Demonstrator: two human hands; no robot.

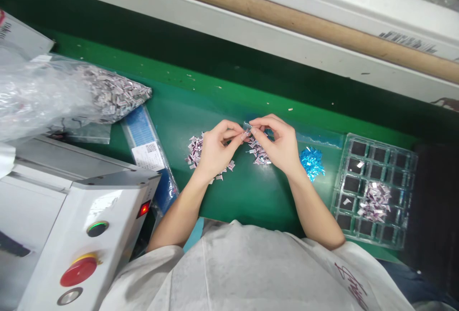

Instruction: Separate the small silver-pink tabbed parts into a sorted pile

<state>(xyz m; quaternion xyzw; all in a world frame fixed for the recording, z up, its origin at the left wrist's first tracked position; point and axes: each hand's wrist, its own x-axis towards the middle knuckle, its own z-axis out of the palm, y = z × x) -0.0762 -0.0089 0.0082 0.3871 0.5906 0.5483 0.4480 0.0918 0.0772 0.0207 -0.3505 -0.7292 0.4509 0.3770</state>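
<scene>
My left hand and my right hand meet over the green work mat, fingertips pinched close together. Between them is a small shiny clear-and-silver piece, which both hands grip; its exact kind is too small to make out. A pile of small silvery-pink metal pieces lies partly behind my left hand. More of these pieces, a second pile, sit just below the fingertips, partly hidden by my right hand. Right of my right wrist is a heap of small bright blue strips.
A clear compartment tray at right bears a pile of silvery pieces. A plastic bag full of similar pieces lies at left, near a blue labelled packet. A machine box with a red button stands at lower left.
</scene>
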